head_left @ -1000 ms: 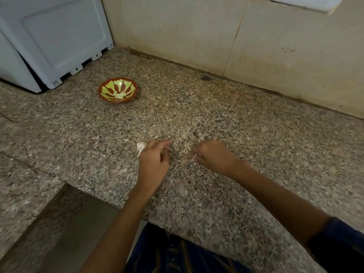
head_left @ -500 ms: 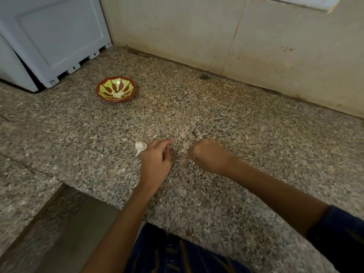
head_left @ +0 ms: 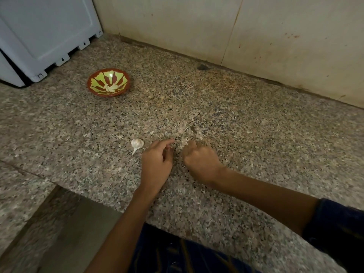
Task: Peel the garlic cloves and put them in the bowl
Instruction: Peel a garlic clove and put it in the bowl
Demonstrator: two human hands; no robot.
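Fingers: my left hand (head_left: 157,162) rests relaxed on the speckled granite counter (head_left: 246,134); my right hand (head_left: 201,157) is curled, contents unseen.
Garlic: small white bulb (head_left: 137,144) just beside my left hand.
Bowl: red-and-green painted bowl (head_left: 108,82) holds peeled cloves (head_left: 111,87), well apart.

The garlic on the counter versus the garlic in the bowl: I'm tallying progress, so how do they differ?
The garlic on the counter is whole, white-skinned, with a stem; the garlic in the bowl is loose, yellowish pieces. The first lies beside the left hand; the second sits farther away.
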